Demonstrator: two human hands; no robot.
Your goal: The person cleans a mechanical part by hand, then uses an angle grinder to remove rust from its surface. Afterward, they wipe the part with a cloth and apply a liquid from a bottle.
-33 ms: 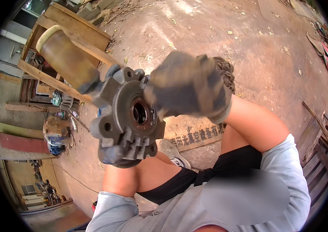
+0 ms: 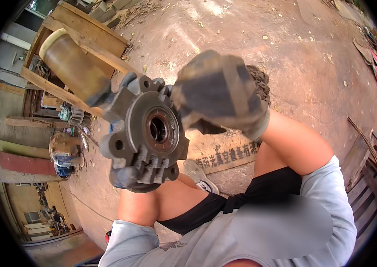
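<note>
A dark grey cast-metal housing (image 2: 136, 122) with rounded, bored lobes around its rim is tilted up in front of me. At its centre is a round bore with a rusty-brown ring (image 2: 167, 144). My left hand (image 2: 125, 177), in a dark glove, is mostly hidden by the housing and grips its lower left edge. Beside the housing's upper right rim, my right hand (image 2: 217, 91) is curled closed in a brown-checked and dark glove. Whatever its fingers hold is hidden. A yellowish-brown cylinder (image 2: 70, 62) with a pale rim angles beyond the housing's upper left; its dark lower end lies next to it.
A flat board (image 2: 228, 159) with dark lettering rests on the ground near my shoe (image 2: 199, 175). Behind it sits a dark, crumpled heap (image 2: 259, 82). A wooden crate (image 2: 90, 27), a teal machine part (image 2: 67, 113) and a rusty-blue machine (image 2: 65, 153) stand left. Slatted wood (image 2: 368, 196) lies right.
The housing and the cylinder have shifted slightly left. My right hand has risen a little, uncovering more of the housing's upper right rim.
</note>
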